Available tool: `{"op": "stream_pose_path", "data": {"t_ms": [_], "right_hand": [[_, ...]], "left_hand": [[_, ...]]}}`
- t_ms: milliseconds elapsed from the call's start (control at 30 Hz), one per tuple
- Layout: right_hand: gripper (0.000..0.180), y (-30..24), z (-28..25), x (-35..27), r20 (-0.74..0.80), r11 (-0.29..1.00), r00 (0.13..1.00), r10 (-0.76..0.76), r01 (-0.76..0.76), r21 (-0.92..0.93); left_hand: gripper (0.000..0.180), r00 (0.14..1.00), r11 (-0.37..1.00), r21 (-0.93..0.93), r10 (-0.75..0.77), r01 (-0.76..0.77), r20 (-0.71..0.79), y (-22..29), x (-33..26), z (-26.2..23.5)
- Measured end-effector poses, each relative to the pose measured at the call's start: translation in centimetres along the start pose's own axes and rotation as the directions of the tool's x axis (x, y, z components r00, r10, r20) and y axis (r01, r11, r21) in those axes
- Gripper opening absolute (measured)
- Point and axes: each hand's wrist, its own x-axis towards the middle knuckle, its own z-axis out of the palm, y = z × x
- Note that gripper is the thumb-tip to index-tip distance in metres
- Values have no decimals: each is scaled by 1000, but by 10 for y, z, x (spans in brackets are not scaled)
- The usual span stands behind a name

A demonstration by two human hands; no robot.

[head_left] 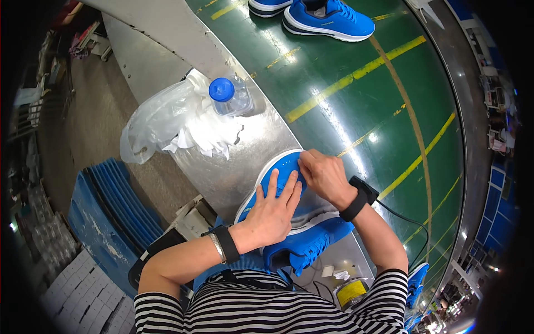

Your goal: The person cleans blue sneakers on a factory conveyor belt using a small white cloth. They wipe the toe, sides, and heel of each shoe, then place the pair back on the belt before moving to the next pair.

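A blue sports shoe with a white sole lies on the metal bench edge, its toe pointing away from me. My left hand rests on its upper with the fingers spread flat. At the right side of the toe, the fingers of my right hand are curled into a pinch against the shoe; what they hold, if anything, is hidden. Nearer my body lies another blue shoe with blue laces, partly behind my left hand. Each wrist wears a black band, and a cable runs from the right one.
On the metal bench sit a blue-capped clear bottle and a plastic bag with white material. The green, yellow-lined conveyor carries blue shoes. Stacked blue trays stand left. A yellow-labelled roll lies near my waist.
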Motion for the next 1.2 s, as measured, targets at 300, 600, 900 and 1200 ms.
{"op": "stream_pose_path", "data": {"t_ms": [300,600,900,1200], "right_hand": [[11,3,-3,11,58,994,992,-111,112,-13],[12,8,-6,7,105,992,986,-126,128,-13],[10,6,2,7,-4,987,987,-161,161,-28],[17,0,6,1,368,-318,892,263,-279,906]], "left_hand": [[73,1000,1000,-10,7,-6,26,-2,1,-1],[72,1000,1000,-4,1,-1,19,-4,3,-3],[69,999,1000,-22,-18,19,27,-3,5,-3],[69,999,996,-84,-11,8,-35,-16,1,-4]]}}
